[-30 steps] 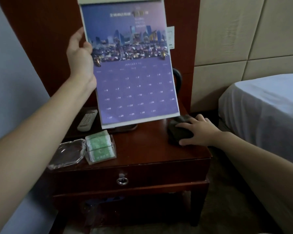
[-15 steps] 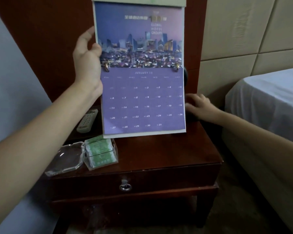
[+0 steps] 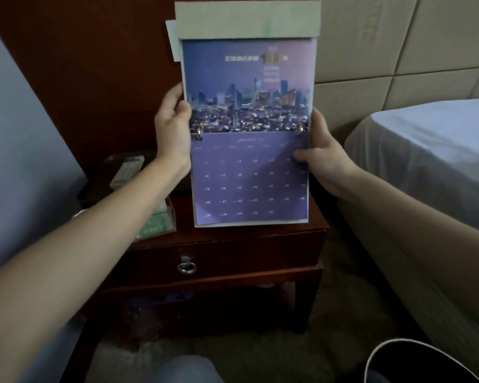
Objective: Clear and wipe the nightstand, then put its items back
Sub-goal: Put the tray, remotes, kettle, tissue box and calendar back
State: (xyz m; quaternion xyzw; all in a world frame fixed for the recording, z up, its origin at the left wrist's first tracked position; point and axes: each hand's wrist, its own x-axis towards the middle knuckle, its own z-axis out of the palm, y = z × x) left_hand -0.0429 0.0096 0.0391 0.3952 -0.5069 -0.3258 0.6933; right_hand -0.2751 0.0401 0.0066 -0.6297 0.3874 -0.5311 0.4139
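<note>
A purple wall calendar with a city skyline photo is held upright above the dark wooden nightstand. My left hand grips its left edge near a ring binding. My right hand grips its right edge, thumb across the front. On the nightstand's left side lie a white remote control on a dark tray and a clear holder with green packets, partly hidden by my left forearm. The calendar hides the back and right part of the nightstand top.
A bed with white sheet stands close on the right. A padded beige headboard wall is behind it. A round white-rimmed bin sits at the lower right on the carpet. The nightstand drawer has a ring pull.
My right hand left the dark object on the nightstand and took hold of the calendar's right edge. The calendar rose and moved toward the middle, now held by both hands.
</note>
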